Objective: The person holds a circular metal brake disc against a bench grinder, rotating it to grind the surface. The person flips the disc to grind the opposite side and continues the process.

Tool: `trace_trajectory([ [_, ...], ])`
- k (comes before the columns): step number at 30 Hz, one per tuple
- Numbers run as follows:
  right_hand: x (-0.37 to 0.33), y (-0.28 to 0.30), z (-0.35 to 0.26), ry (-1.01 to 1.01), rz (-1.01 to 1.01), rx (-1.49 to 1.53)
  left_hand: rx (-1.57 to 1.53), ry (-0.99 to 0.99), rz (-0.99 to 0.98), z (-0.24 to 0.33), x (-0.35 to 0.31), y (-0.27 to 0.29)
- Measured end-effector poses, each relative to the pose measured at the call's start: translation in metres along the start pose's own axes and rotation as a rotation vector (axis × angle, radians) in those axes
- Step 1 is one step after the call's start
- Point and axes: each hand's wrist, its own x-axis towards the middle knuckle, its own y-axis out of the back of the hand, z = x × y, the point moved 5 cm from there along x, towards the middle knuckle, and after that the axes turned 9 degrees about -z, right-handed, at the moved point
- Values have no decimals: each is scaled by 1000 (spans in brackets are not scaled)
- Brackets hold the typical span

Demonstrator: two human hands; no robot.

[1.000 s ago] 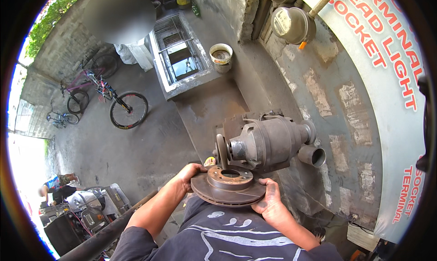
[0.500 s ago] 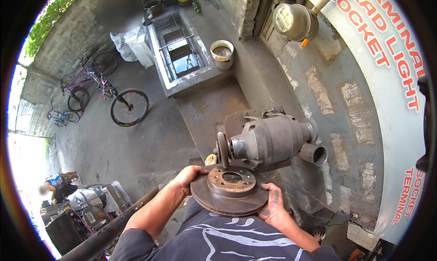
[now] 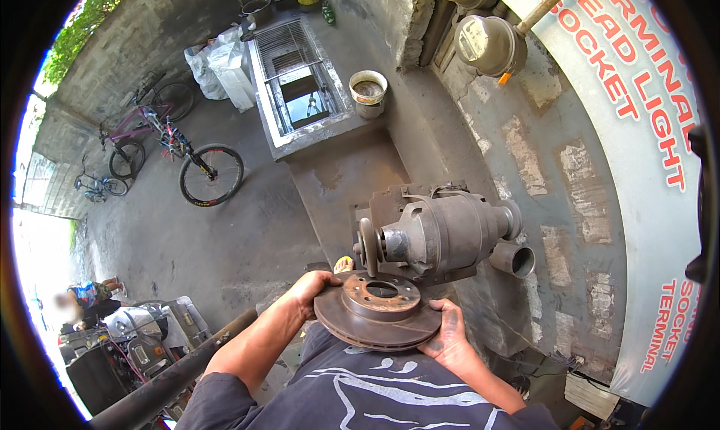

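Observation:
A brown, rust-tinged brake disc (image 3: 352, 321) with a raised hub and bolt holes is held level in front of my body. My left hand (image 3: 311, 291) grips its left rim, thumb on top. At the right rim my right hand (image 3: 448, 331) is closed on it, with dark smudges on the skin. Just beyond the disc stands a grinding wheel (image 3: 368, 246), mounted on the shaft of a grey motor (image 3: 450, 231). The disc's far edge lies at the wheel's lower edge; whether they touch I cannot tell. My fingers under the disc are hidden.
A short open pipe (image 3: 514, 259) sits right of the motor, by the wall. Ahead are a framed window grille (image 3: 296, 70) and a bucket (image 3: 368, 92). Bicycles (image 3: 187, 160) stand at far left; a dark bar (image 3: 180, 370) and an engine (image 3: 139, 340) are nearer. A person (image 3: 90, 295) is beyond.
The view has shifted slightly. Both hands keep hold of the brake disc, which stays in nearly the same place by the grinding wheel.

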Motion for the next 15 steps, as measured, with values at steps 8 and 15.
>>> trace_trajectory([
  [8,-3,-7,-6,27,34,-16,24,-6,64,-8,10,-3],
  [15,0,-3,16,-102,-125,-84,75,-222,78,-27,-29,30],
])
